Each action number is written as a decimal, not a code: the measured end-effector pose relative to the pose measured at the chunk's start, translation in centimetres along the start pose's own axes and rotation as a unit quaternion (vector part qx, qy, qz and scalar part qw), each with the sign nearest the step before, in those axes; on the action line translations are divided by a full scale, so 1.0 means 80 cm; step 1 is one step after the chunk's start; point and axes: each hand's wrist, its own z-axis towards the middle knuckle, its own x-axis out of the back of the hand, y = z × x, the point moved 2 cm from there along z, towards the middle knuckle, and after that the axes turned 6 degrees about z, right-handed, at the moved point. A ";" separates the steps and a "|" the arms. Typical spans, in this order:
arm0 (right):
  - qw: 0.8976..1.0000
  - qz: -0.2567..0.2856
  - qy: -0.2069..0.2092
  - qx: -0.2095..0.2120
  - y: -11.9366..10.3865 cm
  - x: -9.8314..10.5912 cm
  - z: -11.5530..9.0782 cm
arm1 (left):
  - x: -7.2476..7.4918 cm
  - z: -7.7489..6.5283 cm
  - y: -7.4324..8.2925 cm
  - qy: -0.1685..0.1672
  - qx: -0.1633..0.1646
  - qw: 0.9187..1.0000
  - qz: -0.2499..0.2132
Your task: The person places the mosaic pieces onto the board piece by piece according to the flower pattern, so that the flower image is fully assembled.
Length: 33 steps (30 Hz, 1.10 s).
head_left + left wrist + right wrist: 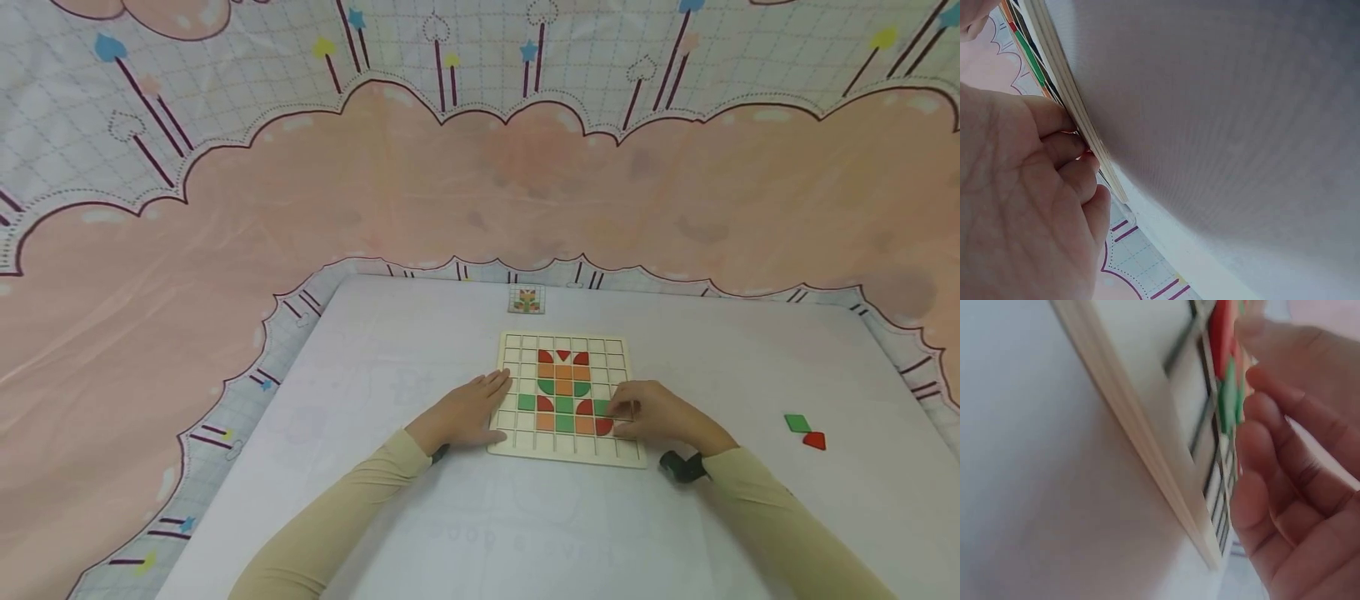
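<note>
A pale wooden grid board (566,460) lies on the table, with red, orange and green pieces set in its middle squares. My left hand (467,410) rests at the board's left edge, fingers stretched along it and thumb near the lower left corner; the left wrist view shows fingertips (1088,165) against the edge. Over the right side, my right hand (656,412) has bent fingers beside a green square (601,407), and its thumb is by a red quarter-round piece (603,427). In the right wrist view a space shows between thumb and fingers (1257,447).
A small pattern card (527,299) stands beyond the board's far edge. Off to the right lie a loose green diamond-shaped piece (797,423) and a red piece (814,441). The white table (300,417) is bordered by a peach patterned cloth (450,200).
</note>
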 end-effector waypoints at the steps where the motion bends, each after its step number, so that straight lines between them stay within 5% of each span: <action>1: 1.000 0.005 0.000 0.002 0.002 0.005 -0.003 | 0.000 0.000 0.000 0.000 0.000 1.000 -0.002; 17: 0.992 -0.002 0.067 0.110 0.041 0.103 -0.084 | -0.001 0.002 -0.001 -0.004 0.002 1.000 0.002; 33: 0.983 0.008 0.164 -0.085 0.116 0.156 -0.185 | -0.004 0.003 -0.002 -0.002 0.003 1.000 0.003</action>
